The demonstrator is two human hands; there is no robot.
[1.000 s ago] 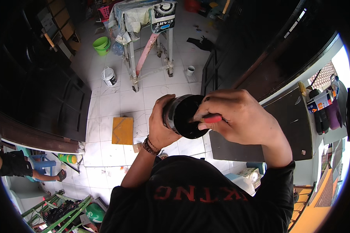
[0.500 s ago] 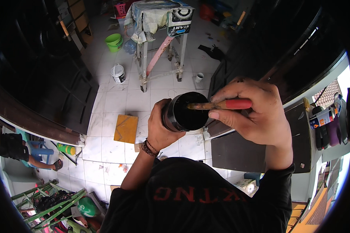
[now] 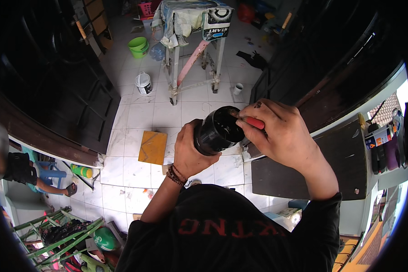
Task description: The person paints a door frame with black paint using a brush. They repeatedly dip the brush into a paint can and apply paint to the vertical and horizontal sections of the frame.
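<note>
My left hand (image 3: 189,152) is wrapped round a black cylindrical pot (image 3: 210,136) and holds it tilted, its round mouth turned up and to the right. Dark, glossy liquid that looks like paint shows inside. In the fingers of my right hand (image 3: 283,131) is a paintbrush (image 3: 255,123) with a red handle end, pinched right by the rim. The brush's lower part reaches into the pot, and its bristles are hidden there. A dark smudge marks the back of my right hand.
Black panelled doors (image 3: 59,86) stand open on both sides. Ahead is a cloth-covered trestle (image 3: 197,61), with a green bucket (image 3: 138,47) and a white pail (image 3: 143,84) left of it. A yellow-brown board (image 3: 153,148) lies on the tiles. Another person's leg (image 3: 50,187) shows at left.
My right hand has moved left and lowered the brush into the pot, so less of its handle shows. The pot tilts more toward my right hand. The view has shifted slightly.
</note>
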